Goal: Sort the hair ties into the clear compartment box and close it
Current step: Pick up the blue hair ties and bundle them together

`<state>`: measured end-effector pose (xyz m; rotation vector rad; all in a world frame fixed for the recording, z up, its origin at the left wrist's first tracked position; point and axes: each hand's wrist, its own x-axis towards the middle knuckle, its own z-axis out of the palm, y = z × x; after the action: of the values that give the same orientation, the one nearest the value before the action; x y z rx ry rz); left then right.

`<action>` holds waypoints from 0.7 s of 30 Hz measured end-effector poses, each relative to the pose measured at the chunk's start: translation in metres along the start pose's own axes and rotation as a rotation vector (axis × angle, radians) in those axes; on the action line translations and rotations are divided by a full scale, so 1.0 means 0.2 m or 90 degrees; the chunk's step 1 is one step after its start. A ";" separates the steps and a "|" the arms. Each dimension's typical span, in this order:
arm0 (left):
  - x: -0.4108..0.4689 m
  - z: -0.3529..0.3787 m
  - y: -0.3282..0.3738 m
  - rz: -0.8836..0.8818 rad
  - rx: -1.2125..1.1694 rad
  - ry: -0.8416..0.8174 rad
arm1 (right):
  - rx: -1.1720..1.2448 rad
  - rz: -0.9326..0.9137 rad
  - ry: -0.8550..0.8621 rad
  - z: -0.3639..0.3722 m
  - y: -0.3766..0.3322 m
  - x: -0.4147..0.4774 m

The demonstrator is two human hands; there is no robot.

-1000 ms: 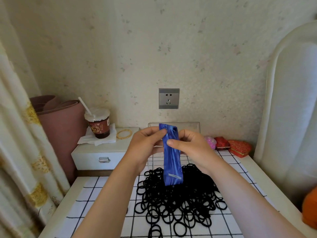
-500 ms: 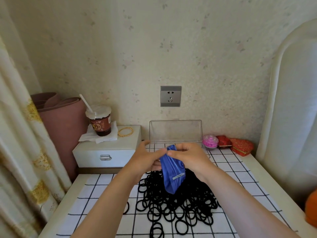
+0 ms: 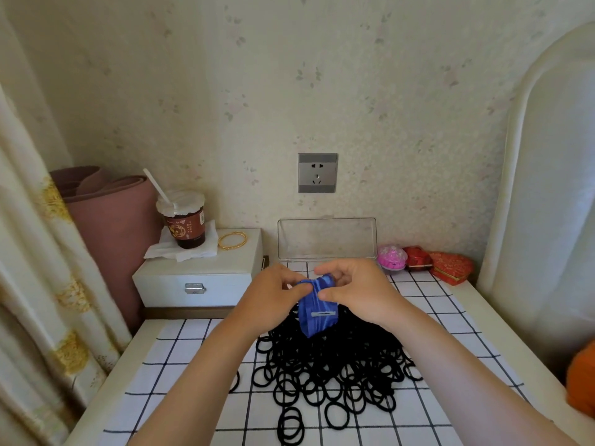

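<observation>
Pinching a blue pouch (image 3: 317,313) by its gathered top at centre frame, left hand (image 3: 272,299) and right hand (image 3: 359,296) alike, fingers and thumbs curled onto the fabric. Hanging over a heap of black hair ties (image 3: 331,378) spread on the checked cloth (image 3: 180,349), lower centre. Standing behind the hands against the wall, lid upright: clear compartment box (image 3: 326,238), base mostly hidden.

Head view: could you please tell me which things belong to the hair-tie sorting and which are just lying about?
Job: black hair ties; clear compartment box, lid up; blue pouch, pinched by left hand and right hand.
Lying about: drink cup, gold bangle, white drawer box, pink case, red boxes.
</observation>
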<state>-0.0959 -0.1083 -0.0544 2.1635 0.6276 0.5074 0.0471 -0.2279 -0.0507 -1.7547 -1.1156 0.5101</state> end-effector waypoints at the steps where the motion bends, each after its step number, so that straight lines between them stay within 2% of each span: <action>1: 0.00 0.00 0.00 0.012 0.015 -0.002 | -0.007 -0.008 0.008 0.00 0.00 0.00; 5: 0.00 -0.01 0.00 -0.031 -0.165 0.014 | 0.035 -0.020 0.037 0.00 0.00 0.01; 8: -0.02 -0.02 0.02 -0.076 -0.295 -0.051 | 0.103 0.013 0.045 0.01 -0.02 0.01; 10: -0.02 -0.01 0.02 -0.075 -0.319 -0.056 | 0.172 0.037 0.033 0.02 -0.02 0.00; 14: -0.01 0.01 0.03 -0.099 -0.357 0.010 | 0.242 0.047 0.050 0.05 -0.01 0.01; 16: -0.01 0.02 0.03 -0.111 -0.365 0.037 | 0.282 0.060 0.012 0.06 -0.01 0.00; 18: -0.01 0.02 0.03 -0.118 -0.366 0.058 | 0.275 0.074 -0.041 0.06 0.00 -0.01; 21: -0.01 0.01 0.02 -0.132 -0.387 0.033 | 0.281 0.085 -0.037 0.06 0.01 0.00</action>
<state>-0.0956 -0.1129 -0.0517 1.5013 0.6203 0.5576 0.0389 -0.2230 -0.0584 -1.4367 -0.8473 0.8263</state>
